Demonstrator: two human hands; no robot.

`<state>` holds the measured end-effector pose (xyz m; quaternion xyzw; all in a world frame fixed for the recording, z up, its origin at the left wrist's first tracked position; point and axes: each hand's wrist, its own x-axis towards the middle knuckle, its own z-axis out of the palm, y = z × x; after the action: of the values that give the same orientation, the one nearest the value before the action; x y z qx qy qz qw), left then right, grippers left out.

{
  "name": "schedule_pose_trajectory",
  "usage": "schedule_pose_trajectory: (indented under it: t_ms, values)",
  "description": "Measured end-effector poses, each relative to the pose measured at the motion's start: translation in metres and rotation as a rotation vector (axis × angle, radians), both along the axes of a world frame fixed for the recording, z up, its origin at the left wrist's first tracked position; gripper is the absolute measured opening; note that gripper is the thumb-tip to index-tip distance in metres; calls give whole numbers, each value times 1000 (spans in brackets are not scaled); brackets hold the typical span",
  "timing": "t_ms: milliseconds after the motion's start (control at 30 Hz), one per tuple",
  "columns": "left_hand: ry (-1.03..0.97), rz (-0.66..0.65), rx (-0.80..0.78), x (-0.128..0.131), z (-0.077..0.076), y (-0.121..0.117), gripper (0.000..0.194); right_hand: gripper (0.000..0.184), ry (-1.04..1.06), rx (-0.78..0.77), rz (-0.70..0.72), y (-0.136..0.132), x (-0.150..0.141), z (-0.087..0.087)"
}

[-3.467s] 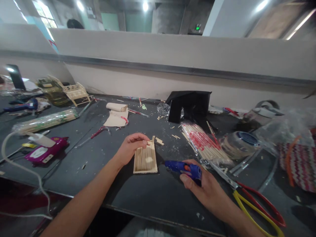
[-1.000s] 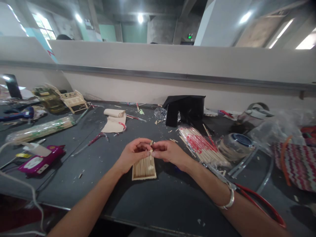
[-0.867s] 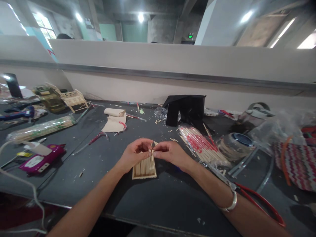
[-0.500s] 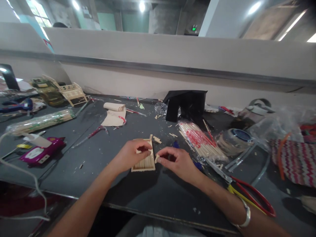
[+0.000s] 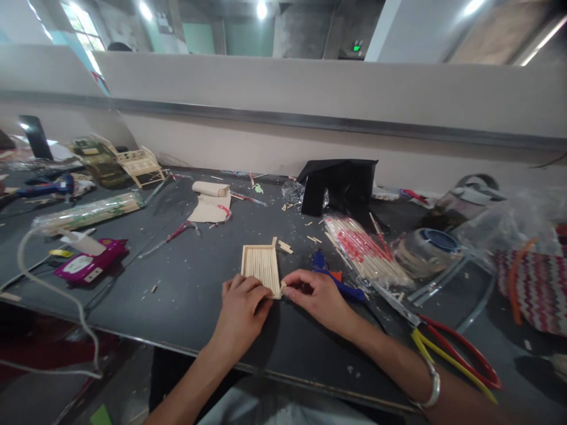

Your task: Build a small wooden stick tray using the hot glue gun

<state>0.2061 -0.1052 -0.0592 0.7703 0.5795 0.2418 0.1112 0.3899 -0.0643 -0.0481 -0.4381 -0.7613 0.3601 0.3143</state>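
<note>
A small rectangular panel of thin wooden sticks (image 5: 260, 260) lies on the dark table, with a raised border and one stick jutting up at its far right corner. My left hand (image 5: 245, 307) grips the near edge of this panel, fingers curled over it and thumb by the near right corner. At that same corner, my right hand (image 5: 316, 295) pinches a short piece of wooden stick (image 5: 283, 285) between thumb and forefinger. Beside the right hand lies a blue glue gun (image 5: 337, 277), partly hidden by the hand. Short cut sticks (image 5: 286, 247) lie just past the panel.
Right of the glue gun are a bag of wooden sticks (image 5: 363, 251) and red-and-yellow-handled cutters (image 5: 456, 354). A clear jar (image 5: 425, 251) stands behind them. To the left lie a purple power strip (image 5: 93, 265) with a white cable, a wrapped stick bundle (image 5: 95, 212) and a miniature wooden bench (image 5: 139, 168).
My left hand has moved from over the panel down to its near edge, uncovering most of the sticks. The right hand keeps its pinch near the corner. The view has shifted slightly.
</note>
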Motion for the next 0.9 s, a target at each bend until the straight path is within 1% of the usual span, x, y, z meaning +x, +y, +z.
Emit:
schedule_pose_trajectory:
  t_ms: [233,900]
  values:
    - [-33,4,6,-1,-4,2,11,6,-20,26,1,1,-2,-2]
    - [-44,8,1,-2,-3,3,10,5,-53,28,16,1,-3,-2]
